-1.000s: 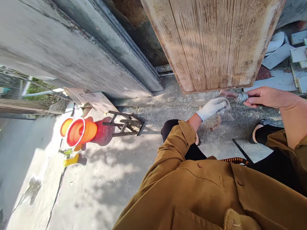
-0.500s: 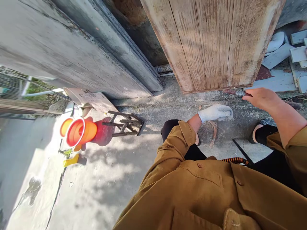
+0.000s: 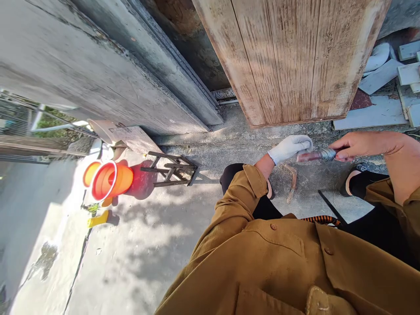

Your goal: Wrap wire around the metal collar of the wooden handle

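Observation:
My right hand [image 3: 364,145], bare, grips one end of a short reddish-brown stick [image 3: 308,156] with thin metal wire [image 3: 327,154] wound round its middle. The stick's free end points at my left hand [image 3: 290,148], which wears a white knit glove. That gloved hand is closed, its fingers curled, close beside the stick; what is in it, if anything, is hidden. On the concrete below lies a curved brownish piece [image 3: 292,183]. A dark bar [image 3: 330,208] and an orange-and-black striped length [image 3: 320,219] show near my legs.
A planked wooden panel [image 3: 288,65] stands in front of me. Left of it are a grey wall [image 3: 108,74], a small wooden stool [image 3: 172,169], orange buckets [image 3: 113,180] and a yellow object [image 3: 98,219]. White scrap pieces [image 3: 382,76] lie at the right.
My right hand has come down and a little toward me with the wire-wound stick. The gloved left hand has shifted slightly up and left, so the stick's end is now beside it.

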